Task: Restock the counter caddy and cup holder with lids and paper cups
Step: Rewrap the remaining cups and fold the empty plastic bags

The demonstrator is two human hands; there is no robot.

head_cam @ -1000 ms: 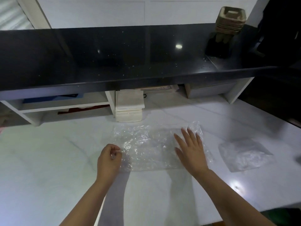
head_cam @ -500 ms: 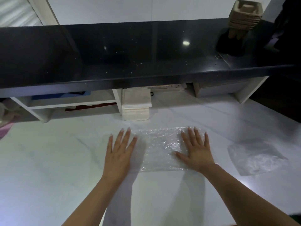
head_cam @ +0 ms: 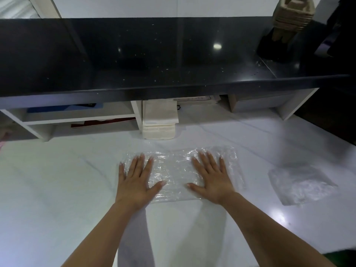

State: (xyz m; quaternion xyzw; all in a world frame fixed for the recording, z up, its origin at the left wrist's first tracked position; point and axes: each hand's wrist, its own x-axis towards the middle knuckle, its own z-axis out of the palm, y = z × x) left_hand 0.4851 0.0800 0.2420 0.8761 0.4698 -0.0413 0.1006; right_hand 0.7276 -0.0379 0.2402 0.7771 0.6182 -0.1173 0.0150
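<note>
A crinkled clear plastic bag (head_cam: pixel 175 170) lies flat on the white marble counter (head_cam: pixel 57 189). My left hand (head_cam: pixel 135 180) presses on its left end with straight, spread fingers. My right hand (head_cam: pixel 212 178) presses flat on its right half in the same way. A second folded clear plastic bag (head_cam: pixel 300 185) lies on the counter to the right, apart from both hands. A stack of brown pulp cup carriers (head_cam: pixel 293 14) stands on the black upper counter (head_cam: pixel 134 54) at the far right. No lids or paper cups are in view.
A wrapped pack of cream paper napkins (head_cam: pixel 159 120) stands under the black counter, straight behind the bag. White shelf cubbies (head_cam: pixel 81 118) with flat blue and red items sit at the left. A white box (head_cam: pixel 256 103) sits under the counter at the right.
My left hand went from pinching the bag's left edge to lying flat on it. The bag looks smoother and flatter. The view has shifted closer.
</note>
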